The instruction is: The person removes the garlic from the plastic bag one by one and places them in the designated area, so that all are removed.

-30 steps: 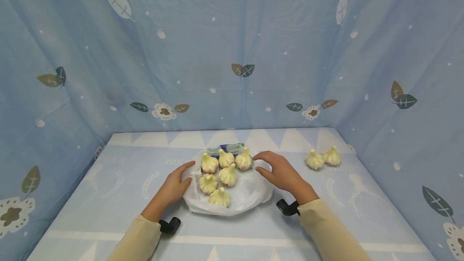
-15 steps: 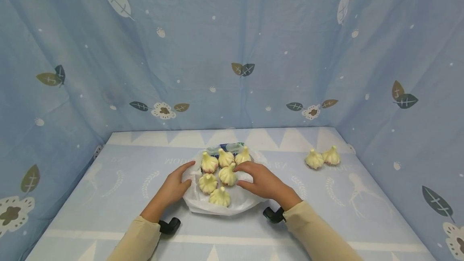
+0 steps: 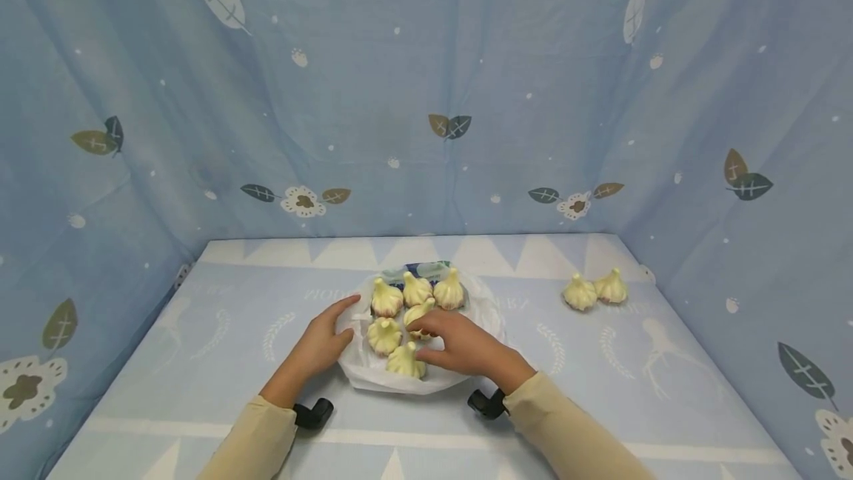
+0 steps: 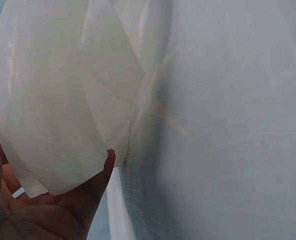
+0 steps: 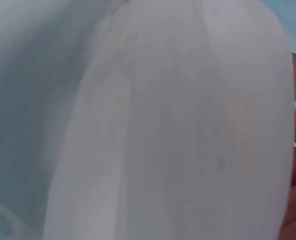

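Several garlic bulbs (image 3: 406, 361) sit in an open white plastic bag (image 3: 488, 313) in the middle of the head view. My left hand (image 3: 320, 343) rests against the bag's left side, thumb and fingers spread along it. In the left wrist view that hand (image 4: 57, 205) touches the bag's white film from outside. Over the bag's right part, my right hand (image 3: 466, 347) reaches in with thumb and fingers apart, close to the front bulb and the middle garlic bulb (image 3: 420, 313), which it partly hides. The bag's wall fills most of the right wrist view and hides the fingertips there.
Two more garlic bulbs (image 3: 595, 290) lie side by side on the table (image 3: 266, 384) at the back right. A patterned blue cloth (image 3: 400, 95) hangs behind the table and on both sides.
My right hand has moved left and nearer from the bag's right edge, past the middle bulb to the front one. My left hand and the bulbs have stayed about where they were.
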Available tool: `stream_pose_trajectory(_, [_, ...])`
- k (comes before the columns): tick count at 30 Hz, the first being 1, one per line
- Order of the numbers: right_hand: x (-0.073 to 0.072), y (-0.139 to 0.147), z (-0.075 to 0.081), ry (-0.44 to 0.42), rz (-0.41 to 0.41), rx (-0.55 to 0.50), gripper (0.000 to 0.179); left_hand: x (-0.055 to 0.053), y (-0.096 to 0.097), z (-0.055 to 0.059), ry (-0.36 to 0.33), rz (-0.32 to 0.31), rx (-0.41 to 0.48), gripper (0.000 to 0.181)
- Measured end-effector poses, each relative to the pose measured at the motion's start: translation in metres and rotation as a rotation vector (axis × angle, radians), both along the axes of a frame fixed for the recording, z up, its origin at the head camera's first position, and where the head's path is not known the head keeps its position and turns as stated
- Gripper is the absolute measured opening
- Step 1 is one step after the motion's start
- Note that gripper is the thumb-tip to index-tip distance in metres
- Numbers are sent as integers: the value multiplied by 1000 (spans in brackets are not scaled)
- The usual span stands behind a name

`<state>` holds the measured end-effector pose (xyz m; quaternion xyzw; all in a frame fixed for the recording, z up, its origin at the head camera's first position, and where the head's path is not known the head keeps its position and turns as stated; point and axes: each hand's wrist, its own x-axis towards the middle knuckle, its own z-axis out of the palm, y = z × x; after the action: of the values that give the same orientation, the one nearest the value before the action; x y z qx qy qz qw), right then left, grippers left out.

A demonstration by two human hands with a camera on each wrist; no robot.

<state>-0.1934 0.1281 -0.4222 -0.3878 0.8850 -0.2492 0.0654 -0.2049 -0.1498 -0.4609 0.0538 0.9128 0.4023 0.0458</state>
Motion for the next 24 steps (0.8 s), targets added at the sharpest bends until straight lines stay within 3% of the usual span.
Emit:
stream_pose_trajectory(9, [1, -9, -5, -49, -3, -25, 37, 0, 1, 1, 13, -17, 6, 60])
stream_pose_trajectory(16, [1, -14, -8, -12, 2, -44, 29, 0, -1, -1, 14, -12, -1, 60])
stream_pose_trajectory(24, [4, -11, 0, 25, -11, -67, 27, 2, -1, 1, 8, -15, 7, 60])
